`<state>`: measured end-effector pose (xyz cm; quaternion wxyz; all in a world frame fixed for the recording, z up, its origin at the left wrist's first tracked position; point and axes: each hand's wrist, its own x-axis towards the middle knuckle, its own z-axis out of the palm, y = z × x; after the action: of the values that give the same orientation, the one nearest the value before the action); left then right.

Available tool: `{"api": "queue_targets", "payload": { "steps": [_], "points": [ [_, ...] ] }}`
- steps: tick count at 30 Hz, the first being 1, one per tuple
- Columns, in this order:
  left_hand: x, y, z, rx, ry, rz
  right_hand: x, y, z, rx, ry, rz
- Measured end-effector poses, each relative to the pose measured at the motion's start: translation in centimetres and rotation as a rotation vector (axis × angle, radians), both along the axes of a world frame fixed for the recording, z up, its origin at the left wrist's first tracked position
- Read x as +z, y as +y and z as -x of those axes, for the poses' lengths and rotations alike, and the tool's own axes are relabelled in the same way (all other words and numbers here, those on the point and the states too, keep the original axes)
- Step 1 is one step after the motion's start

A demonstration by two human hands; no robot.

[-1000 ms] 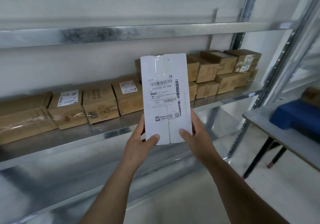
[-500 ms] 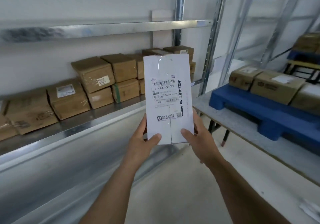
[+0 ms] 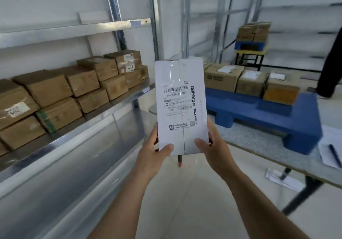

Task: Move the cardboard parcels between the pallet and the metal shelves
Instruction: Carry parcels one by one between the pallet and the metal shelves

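White parcel [image 3: 182,105] is held upright in mid-air between the metal shelves [image 3: 103,107] and the blue pallet [image 3: 273,114]. Left hand [image 3: 154,151] and right hand [image 3: 212,146] grip its lower corners, thumbs pressed on the front face, fingers curled behind. Both forearms extend forward.

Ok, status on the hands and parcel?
Both hands, left hand and right hand, grip white parcel, upright, in the aisle. Pallet to the right, three boxes on it. Nothing in the way.
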<state>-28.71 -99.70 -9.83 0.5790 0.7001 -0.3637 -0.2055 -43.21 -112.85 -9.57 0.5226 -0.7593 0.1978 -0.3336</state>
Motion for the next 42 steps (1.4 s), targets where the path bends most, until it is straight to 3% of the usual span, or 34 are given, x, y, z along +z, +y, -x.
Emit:
{"api": "queue_targets", "payload": {
  "steps": [10, 27, 35, 42],
  "points": [
    [0.0, -15.3, 5.5, -0.326, -0.048, 0.007, 0.2, -11.2, 8.2, -0.209, -0.059, -0.042],
    [0.8, -42.2, 12.8, -0.689, -0.073, -0.010, 0.8, -30.9, 18.3, -0.754, 0.136, -0.021],
    [-0.6, -49.2, 18.0, -0.779, -0.089, -0.101, -1.2, -36.4, 23.8, -0.842, 0.116, -0.135],
    [-1.1, -55.3, 22.4, -0.718, -0.092, -0.182, -2.0, -42.9, 28.2, -0.798, 0.169, -0.159]
  ]
}}
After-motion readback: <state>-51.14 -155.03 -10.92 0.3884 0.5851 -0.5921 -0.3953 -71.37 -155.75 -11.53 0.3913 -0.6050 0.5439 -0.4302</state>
